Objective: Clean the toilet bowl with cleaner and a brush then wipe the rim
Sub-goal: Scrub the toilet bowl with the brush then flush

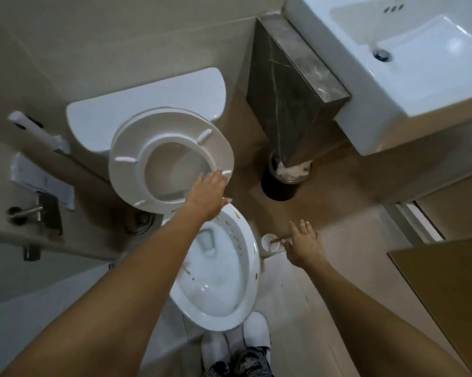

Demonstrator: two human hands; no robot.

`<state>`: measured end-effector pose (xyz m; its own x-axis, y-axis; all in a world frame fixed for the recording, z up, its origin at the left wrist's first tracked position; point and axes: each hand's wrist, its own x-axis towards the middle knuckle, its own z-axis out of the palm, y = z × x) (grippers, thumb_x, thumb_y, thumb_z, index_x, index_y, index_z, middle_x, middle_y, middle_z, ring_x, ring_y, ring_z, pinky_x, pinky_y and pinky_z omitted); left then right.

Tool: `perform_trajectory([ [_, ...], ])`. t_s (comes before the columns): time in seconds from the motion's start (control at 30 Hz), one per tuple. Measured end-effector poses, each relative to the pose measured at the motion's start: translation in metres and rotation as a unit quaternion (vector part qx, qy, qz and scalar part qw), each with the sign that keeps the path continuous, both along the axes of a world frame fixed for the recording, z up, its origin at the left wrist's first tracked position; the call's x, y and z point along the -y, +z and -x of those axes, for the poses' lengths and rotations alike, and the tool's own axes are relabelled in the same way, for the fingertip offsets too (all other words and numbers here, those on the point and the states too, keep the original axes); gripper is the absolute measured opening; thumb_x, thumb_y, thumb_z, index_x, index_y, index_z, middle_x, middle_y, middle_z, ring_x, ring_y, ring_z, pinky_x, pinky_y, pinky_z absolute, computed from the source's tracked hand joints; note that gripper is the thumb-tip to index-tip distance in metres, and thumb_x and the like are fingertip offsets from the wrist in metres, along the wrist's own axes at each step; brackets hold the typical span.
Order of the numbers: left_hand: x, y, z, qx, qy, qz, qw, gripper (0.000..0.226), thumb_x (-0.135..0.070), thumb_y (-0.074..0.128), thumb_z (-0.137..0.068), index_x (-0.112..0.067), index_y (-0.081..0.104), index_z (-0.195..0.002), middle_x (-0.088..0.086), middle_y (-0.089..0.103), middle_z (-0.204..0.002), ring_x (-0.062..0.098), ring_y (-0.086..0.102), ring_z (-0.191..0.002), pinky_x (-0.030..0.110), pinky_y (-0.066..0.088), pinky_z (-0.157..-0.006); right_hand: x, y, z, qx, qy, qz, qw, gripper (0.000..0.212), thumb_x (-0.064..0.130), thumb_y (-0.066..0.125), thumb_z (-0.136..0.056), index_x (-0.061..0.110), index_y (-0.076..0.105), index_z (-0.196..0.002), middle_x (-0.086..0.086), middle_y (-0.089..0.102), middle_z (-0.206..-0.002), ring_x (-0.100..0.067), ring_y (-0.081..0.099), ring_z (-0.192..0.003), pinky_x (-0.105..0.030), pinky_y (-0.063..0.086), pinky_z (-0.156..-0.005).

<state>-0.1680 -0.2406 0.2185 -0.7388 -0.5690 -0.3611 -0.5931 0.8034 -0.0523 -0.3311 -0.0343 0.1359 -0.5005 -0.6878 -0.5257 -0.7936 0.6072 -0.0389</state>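
The white toilet bowl point(254, 270) sits low in the middle of the head view, with yellow-brown spots on its inner wall and rim and water at the bottom. The toilet seat point(126, 170) is lifted, its underside facing me, in front of the tank point(137, 110). My left hand point(206, 195) reaches forward with fingers stretched flat against the seat's front edge. To the right of the bowl, a toilet brush point(279, 238) stands in a white holder point(269, 244) on the floor. My right hand point(301, 244) hovers over the brush handle, fingers spread, not closed around it.
A black bin point(281, 186) with a white liner stands behind the brush, at the foot of a dark marble column point(292, 85). A white sink point(420, 63) is at the top right. A paper holder point(41, 183) hangs at left, near a floor drain point(140, 221). A brown door point(447, 289) is at the right.
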Motion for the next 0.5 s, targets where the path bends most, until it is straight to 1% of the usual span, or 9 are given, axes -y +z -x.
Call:
perform_trajectory([
  [0.1,0.018,0.003,0.035,0.001,-0.057,0.056,0.997,0.065,-0.042,0.037,-0.099,-0.006,0.016,-0.149,0.015,0.009,-0.158,0.028,0.011,-0.145,0.042,0.01,-0.116,-0.012,-0.02,0.016,-0.013,0.009,-0.015,1.0,0.062,0.04,0.039,-0.099,0.018,0.014,-0.152,-0.012,0.011,-0.159,-0.028,0.005,-0.148,-0.045,0.015,-0.117],
  [0.2,0.042,0.003,0.057,0.004,-0.077,0.1,0.992,0.064,-0.042,0.036,-0.1,-0.005,0.017,-0.149,0.016,0.01,-0.157,0.029,0.012,-0.145,0.043,0.008,-0.116,-0.012,-0.046,0.029,-0.03,0.042,-0.032,0.998,0.062,0.04,0.041,-0.099,0.018,0.016,-0.151,-0.013,0.013,-0.158,-0.028,0.006,-0.148,-0.045,0.016,-0.116],
  [0.27,0.059,-0.003,0.066,0.025,-0.091,0.137,0.986,0.065,-0.043,0.033,-0.1,-0.006,0.014,-0.149,0.015,0.008,-0.158,0.027,0.008,-0.146,0.044,0.004,-0.117,-0.003,-0.064,0.036,-0.036,0.068,-0.041,0.996,0.064,0.038,0.044,-0.098,0.017,0.015,-0.152,-0.013,0.011,-0.159,-0.027,0.005,-0.148,-0.045,0.013,-0.116],
  [0.37,0.082,-0.015,0.079,0.061,-0.124,0.2,0.97,0.065,-0.044,0.03,-0.1,-0.007,0.011,-0.15,0.014,0.006,-0.158,0.025,0.003,-0.147,0.044,-0.001,-0.116,0.008,-0.095,0.044,-0.047,0.11,-0.072,0.99,0.07,0.034,0.048,-0.097,0.017,0.009,-0.153,-0.013,0.006,-0.16,-0.027,0.001,-0.148,-0.047,0.009,-0.117],
  [0.5,0.105,-0.027,0.084,0.132,-0.142,0.292,0.937,0.066,-0.05,0.017,-0.099,-0.01,0.006,-0.151,0.014,0.005,-0.159,0.025,0.001,-0.147,0.049,-0.003,-0.116,0.014,-0.127,0.05,-0.083,0.155,-0.138,0.975,0.072,0.033,0.048,-0.097,0.014,0.007,-0.153,-0.015,0.005,-0.16,-0.03,-0.002,-0.148,-0.049,0.005,-0.118],
])
